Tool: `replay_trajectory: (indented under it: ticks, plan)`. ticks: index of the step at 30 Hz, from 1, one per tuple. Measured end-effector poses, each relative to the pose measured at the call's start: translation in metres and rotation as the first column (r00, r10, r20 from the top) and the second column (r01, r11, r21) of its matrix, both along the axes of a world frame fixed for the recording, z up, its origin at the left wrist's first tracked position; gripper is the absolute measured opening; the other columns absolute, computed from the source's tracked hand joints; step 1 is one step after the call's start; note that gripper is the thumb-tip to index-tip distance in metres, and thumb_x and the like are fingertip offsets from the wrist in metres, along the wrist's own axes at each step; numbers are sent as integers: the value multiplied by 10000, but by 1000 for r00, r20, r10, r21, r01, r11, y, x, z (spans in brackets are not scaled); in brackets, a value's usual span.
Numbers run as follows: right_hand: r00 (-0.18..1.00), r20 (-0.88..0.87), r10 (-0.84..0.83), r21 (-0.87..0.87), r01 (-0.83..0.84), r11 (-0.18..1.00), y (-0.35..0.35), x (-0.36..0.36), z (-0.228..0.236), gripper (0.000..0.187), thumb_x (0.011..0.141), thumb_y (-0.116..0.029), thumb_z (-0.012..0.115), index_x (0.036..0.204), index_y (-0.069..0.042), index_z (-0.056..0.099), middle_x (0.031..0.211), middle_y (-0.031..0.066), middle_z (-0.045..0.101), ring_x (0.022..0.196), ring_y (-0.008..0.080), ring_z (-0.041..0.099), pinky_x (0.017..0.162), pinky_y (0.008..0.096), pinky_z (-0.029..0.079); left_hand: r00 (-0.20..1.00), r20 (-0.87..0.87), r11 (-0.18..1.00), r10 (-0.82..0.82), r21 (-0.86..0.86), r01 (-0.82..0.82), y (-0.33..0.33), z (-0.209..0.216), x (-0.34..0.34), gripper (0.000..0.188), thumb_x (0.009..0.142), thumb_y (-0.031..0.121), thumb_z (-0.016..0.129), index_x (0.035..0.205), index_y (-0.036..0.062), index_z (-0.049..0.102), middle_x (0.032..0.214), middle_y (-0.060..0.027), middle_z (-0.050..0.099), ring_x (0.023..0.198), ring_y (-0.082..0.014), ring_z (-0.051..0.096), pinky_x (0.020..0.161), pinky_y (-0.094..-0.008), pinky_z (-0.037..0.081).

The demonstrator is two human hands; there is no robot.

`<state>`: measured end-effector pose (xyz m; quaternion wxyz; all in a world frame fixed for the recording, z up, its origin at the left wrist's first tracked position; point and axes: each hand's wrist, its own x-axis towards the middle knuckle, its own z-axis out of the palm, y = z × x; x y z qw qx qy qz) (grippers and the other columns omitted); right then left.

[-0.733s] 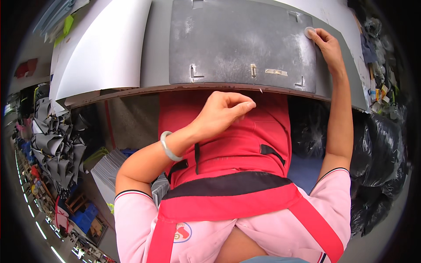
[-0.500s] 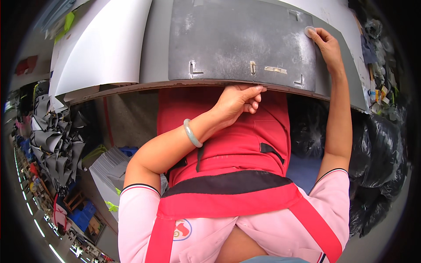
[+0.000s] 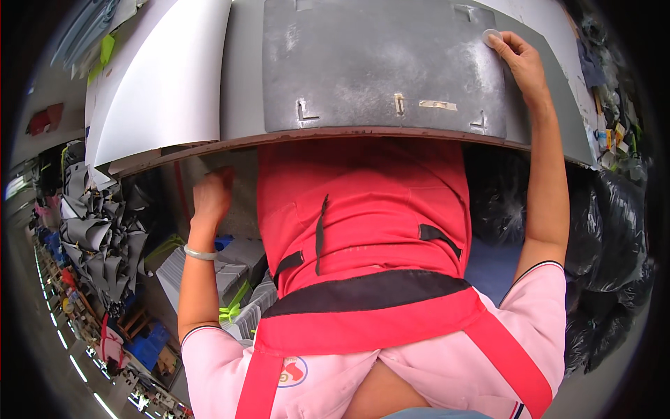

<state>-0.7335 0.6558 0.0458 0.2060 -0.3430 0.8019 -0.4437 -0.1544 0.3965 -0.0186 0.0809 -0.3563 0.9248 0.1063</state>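
Observation:
My right hand (image 3: 522, 68) pinches a small round pale disc (image 3: 492, 37) at the right edge of a dark grey template board (image 3: 377, 63). The board lies on grey sheet material at the table's front edge. White powdery smears mark it. L-shaped cut-outs show at its corners, and pieces of tan tape (image 3: 437, 105) near its front edge. Below the table edge at the left is my left hand (image 3: 212, 192), blurred and in shadow, with a pale bangle (image 3: 201, 254) on the wrist. Whether its fingers hold anything is hard to make out.
A white sheet (image 3: 164, 77) curls up on the table's left. Stacked grey sheets (image 3: 209, 272) stand low beside my left forearm. Grey offcuts (image 3: 98, 230) pile up farther left. Black plastic bags (image 3: 607, 237) crowd the right side, below the table.
My left hand has moved from the table's front edge at centre to the left, below the edge. My right hand still holds the disc at nearly the same place on the board.

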Motion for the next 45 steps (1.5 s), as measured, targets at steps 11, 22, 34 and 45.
replay_trajectory:
  ticks: [11,22,34,45]
  plan:
    - [1000,-21,-12,72,13,997,0,-5,2,331,920,-382,743,1011,-63,745,888,-49,657,861,57,564,817,211,427,594,-755,950,-279,-126,287,78,82,-148,200,817,35,758,1007,45,697,922,-72,669,865,-279,643,781,-393,509]
    - [999,47,-20,23,19,1000,1,-5,1,309,921,-347,752,1020,-54,747,894,-50,660,877,58,569,833,208,428,643,-673,924,-366,-181,336,61,72,-170,219,753,44,800,953,56,711,942,-68,667,899,-275,623,774,-384,514]
    - [998,13,-59,5,59,998,3,4,5,293,916,-339,757,948,-49,736,853,-49,642,825,56,556,782,207,432,620,-692,918,-370,-169,359,59,71,-172,210,748,26,797,938,51,711,928,-72,663,875,-271,619,754,-383,511]
    - [992,-49,-116,4,117,993,-7,18,6,290,899,-337,762,916,-49,731,817,-29,662,761,67,571,712,235,459,646,-674,922,-358,-148,357,59,71,-170,210,750,24,787,940,51,702,933,-67,664,885,-270,616,784,-386,499]
